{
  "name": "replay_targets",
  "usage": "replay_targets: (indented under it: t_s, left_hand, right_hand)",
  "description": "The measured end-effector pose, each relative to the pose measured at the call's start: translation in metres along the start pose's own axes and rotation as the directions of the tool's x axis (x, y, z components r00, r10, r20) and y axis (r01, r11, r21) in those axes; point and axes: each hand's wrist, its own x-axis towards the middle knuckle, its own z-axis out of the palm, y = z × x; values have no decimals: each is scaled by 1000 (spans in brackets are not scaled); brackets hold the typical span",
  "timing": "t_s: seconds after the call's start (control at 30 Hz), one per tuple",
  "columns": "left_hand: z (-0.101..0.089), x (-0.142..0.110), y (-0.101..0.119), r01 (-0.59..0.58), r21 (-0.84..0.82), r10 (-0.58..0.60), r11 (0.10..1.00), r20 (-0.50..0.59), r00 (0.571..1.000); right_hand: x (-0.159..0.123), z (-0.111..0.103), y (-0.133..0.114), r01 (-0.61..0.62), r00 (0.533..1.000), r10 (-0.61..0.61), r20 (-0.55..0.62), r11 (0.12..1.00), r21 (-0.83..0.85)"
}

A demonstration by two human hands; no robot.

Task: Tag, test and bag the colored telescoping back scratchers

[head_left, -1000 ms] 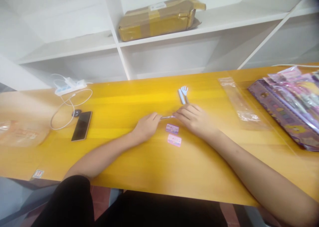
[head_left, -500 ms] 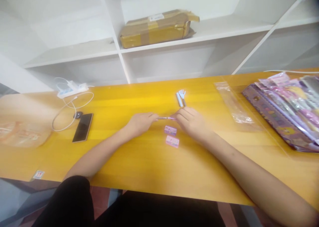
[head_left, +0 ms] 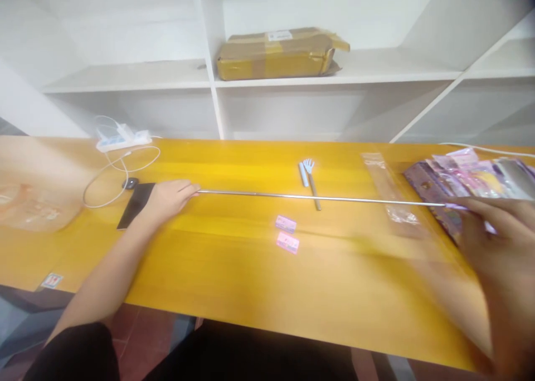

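A thin silvery telescopic rod (head_left: 355,199) stretches level above the table between my two hands. My left hand (head_left: 169,201) is closed on its left end, over the dark phone (head_left: 136,205). Far to the right, my right hand (head_left: 497,230), blurred at the edge, grips the rod's lilac end. Behind the rod's middle lie a back scratcher (head_left: 310,172) with a pale blue claw and a dark handle, and a short pale blue stick (head_left: 303,174). Closer to me are a purple-pink small block (head_left: 286,223) and a pink small block (head_left: 288,242).
A white power strip (head_left: 125,141) with a looping cable (head_left: 83,194) and a black mouse-like object (head_left: 130,183) sit on the left. Clear plastic bags (head_left: 401,214) and a pile of colourful packets (head_left: 460,166) lie right. A taped cardboard box (head_left: 280,58) rests on the shelf.
My hands have moved widely apart, left and right, and the rod between them has drawn out from a short length to a long one. The view has shifted slightly.
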Motion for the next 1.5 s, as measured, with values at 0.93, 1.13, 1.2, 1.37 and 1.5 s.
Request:
replay_targets:
  t_s: [0.93, 1.13, 1.2, 1.37, 1.5]
  left_hand:
    - [21, -9, -6, 72, -108, -73, 991, -5, 997]
    - [17, -8, -1, 62, -194, -56, 979, 37, 998]
    - [19, -9, 3, 59, -192, -54, 980, 29, 998]
    - [27, -11, 12, 120, -125, -122, 985, -12, 992]
    - [30, -11, 17, 142, -96, -141, 985, 14, 990]
  right_hand:
    - [-28, 7, -56, 54, 928, -83, 363, 994, 91]
    - [-36, 8, -48, -59, 929, 39, 369, 997, 43]
    - [-38, 6, -48, -128, 915, 106, 389, 991, 31]
    - [-37, 2, -50, -305, 839, 280, 467, 952, -23]
    - [-30, 0, -52, -371, 786, 349, 511, 927, -62]
